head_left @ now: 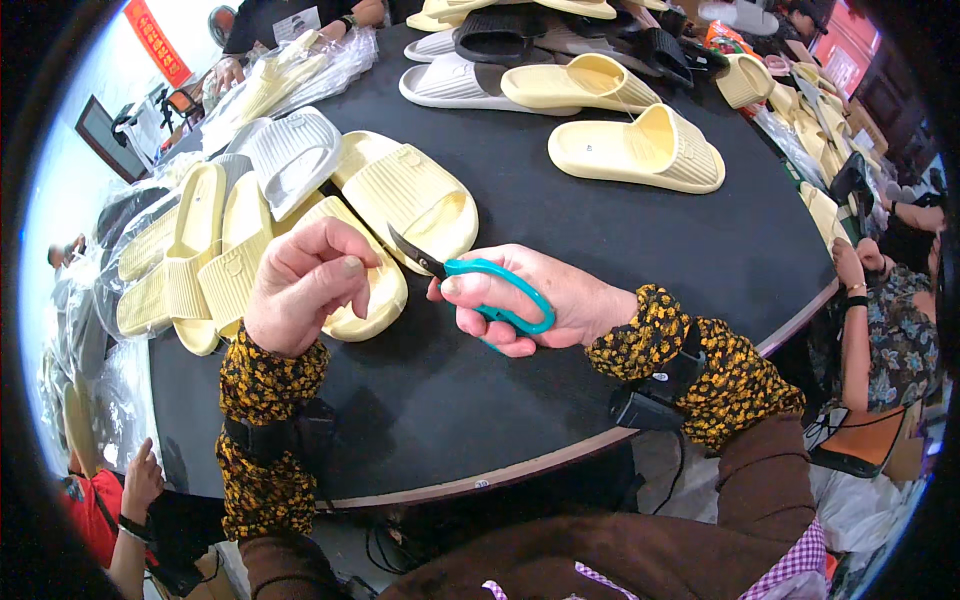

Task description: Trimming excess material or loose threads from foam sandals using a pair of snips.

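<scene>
In the head view, the right hand [540, 295] grips teal-handled scissors [484, 266], blades slanting forward-left; the left hand [305, 285], thumb and fingers pressed together, contents unclear, is nearer the yellow slipper [378, 312] angled forward-left on the table [470, 410].

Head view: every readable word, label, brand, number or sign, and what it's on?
Text located, not copied out:
Red banner: yellow characters.
Round white sticker, table edge: small printed mark.
Nearest yellow slipper, upper right: insole mark, too small.
Black device, right wrist: white spot, too small.
Scissors: none visible.
</scene>
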{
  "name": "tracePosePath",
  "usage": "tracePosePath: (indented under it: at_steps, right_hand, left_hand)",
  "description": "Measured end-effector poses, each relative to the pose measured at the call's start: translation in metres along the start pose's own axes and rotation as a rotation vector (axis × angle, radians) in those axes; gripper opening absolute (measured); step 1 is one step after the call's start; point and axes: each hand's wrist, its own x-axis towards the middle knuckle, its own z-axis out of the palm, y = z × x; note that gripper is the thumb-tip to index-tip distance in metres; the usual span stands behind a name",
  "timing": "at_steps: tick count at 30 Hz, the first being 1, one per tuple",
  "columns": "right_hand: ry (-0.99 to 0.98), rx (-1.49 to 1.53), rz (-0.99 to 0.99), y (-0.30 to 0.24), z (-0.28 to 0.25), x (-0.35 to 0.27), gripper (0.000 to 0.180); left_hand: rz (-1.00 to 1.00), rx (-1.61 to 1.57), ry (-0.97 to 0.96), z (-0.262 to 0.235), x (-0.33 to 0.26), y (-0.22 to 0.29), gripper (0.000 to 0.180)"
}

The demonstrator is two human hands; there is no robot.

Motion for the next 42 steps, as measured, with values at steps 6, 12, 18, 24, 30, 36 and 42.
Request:
tracePosePath:
  at_steps: [6,12,18,24,30,36,42]
  right_hand:
    - [0.034,0.013,-0.025,-0.003,-0.001,-0.002,0.032]
    - [0.094,-0.043,-0.029,-0.008,0.0,-0.009,0.03]
    - [0.152,-0.064,-0.054,-0.01,-0.003,-0.007,0.028]
    - [0.281,-0.134,-0.064,-0.005,0.006,-0.005,0.039]
    - [0.228,-0.13,-0.078,0.0,0.011,-0.005,0.042]
    - [0.23,-0.14,-0.069,-0.002,0.012,-0.006,0.041]
    - [0.255,-0.145,-0.089,0.0,0.006,-0.005,0.041]
  left_hand:
    - [0.093,0.029,0.156,-0.002,-0.006,0.012,0.012]
    - [0.272,0.069,0.25,0.015,-0.049,0.045,0.014]
    - [0.348,0.256,0.276,0.019,-0.129,0.045,0.015]
    - [0.085,0.395,0.784,-0.021,-0.246,0.036,0.016]
    - [-0.181,0.284,1.212,-0.057,-0.39,-0.015,0.013]
    - [-0.488,0.374,1.328,-0.07,-0.448,-0.086,0.01]
    - [-0.667,0.513,1.236,-0.086,-0.445,-0.142,0.022]
